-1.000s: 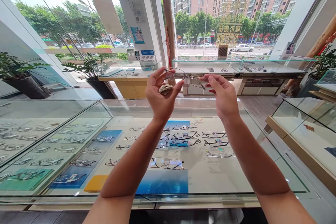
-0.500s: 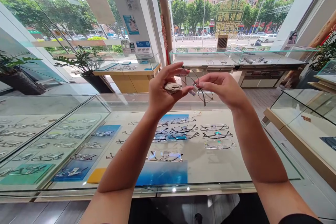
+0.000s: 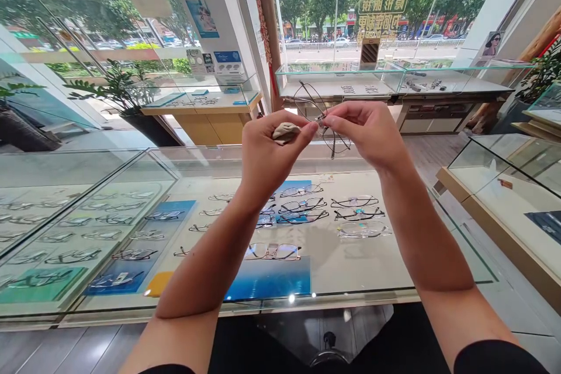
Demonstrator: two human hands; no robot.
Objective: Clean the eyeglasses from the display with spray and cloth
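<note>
A pair of thin dark-framed eyeglasses is held up above the glass display case, with one lens hanging below the fingers and the other rising behind them. My left hand is closed, thumb and forefinger pinching near the middle of the frame. Bunched in that same hand is a beige cloth. From the other side, my right hand pinches the frame close to my left fingertips. A small clear tag or sticker seems to be at the pinch; the fingers partly cover it.
Below my arms stands the glass display case with several eyeglasses inside on white and blue panels. Further cases stand at the left, at the right and by the window. A potted plant is at the back left.
The view has tipped slightly downward. My left forefinger has come down from its raised position, and both hands' fingertips are now closer together at the middle of the eyeglasses.
</note>
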